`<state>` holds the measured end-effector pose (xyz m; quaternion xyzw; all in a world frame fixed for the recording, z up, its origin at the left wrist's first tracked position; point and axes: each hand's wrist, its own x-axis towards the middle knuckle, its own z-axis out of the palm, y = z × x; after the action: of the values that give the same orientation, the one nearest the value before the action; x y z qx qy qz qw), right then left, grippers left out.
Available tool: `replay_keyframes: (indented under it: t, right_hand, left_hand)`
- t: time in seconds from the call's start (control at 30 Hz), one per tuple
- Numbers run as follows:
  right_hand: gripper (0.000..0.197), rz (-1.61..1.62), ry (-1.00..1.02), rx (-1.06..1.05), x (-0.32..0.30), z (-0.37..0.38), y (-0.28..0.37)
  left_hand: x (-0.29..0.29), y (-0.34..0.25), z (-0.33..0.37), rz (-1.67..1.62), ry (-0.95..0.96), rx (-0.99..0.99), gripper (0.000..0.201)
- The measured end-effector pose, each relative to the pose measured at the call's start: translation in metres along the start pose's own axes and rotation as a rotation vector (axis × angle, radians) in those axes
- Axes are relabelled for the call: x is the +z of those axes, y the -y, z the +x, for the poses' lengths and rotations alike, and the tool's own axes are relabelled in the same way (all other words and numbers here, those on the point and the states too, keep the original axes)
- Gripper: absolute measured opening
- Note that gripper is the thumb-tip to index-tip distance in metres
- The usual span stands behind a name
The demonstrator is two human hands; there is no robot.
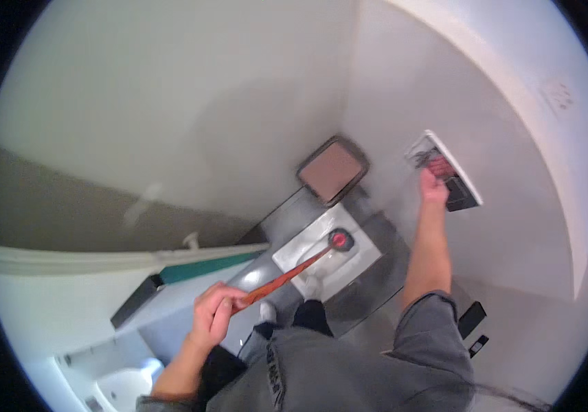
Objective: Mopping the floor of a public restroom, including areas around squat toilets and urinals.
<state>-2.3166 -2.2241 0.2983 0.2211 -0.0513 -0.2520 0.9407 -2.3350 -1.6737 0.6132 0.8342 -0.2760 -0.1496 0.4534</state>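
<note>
The left hand (215,316) was closed around the upper end of a long-handled tool (284,278), its fingers wrapped over the reddish-brown handle, which slanted away from the body, downward and to the right across the view. The tool's round, dark head (340,239) with a red centre lay over a white floor-level basin (366,255); whether the 2 touched could not be told. The right hand (433,187) was raised at the wall on the right, at a white-framed recess (469,175). Its fingers were near or against a small red thing (440,166) there, but the blur hid how far open they were and whether they had hold of it. A dark panel (461,197) filled the lower part of the frame, just beside that hand. Beyond the basin, near the corner of the walls, stood a bin (333,169) with a dark rim and a brownish-pink top. The person wore a grey shirt (349,367), and 2 white shoes showed below it, 1 (313,285) by the near edge of the basin and the other (267,313) to its left. At the lower left was a white sink (121,388), well apart from the tool.
</note>
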Motion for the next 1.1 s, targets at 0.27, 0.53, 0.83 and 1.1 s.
replay_keyframes:
  t: [0.27,0.53,0.83,1.1]
  right_hand:
    - [0.042,-0.171,-0.443,-0.238,-0.021,0.02,0.094]
    - [0.041,-0.265,-0.458,-0.278,-0.019,0.026,0.109]
    - [0.046,-0.165,-0.334,-0.204,-0.028,0.021,0.131]
    - [0.046,-0.33,-0.419,-0.218,-0.032,0.025,0.155]
  left_hand:
    - [-0.012,-0.015,0.004,0.019,0.136,-0.25,0.025]
    - [-0.005,-0.02,0.012,0.142,0.113,-0.429,0.023]
    - [-0.002,0.002,0.004,0.133,0.113,-0.331,0.025]
    - [-0.005,0.015,0.011,0.096,0.133,-0.342,0.024]
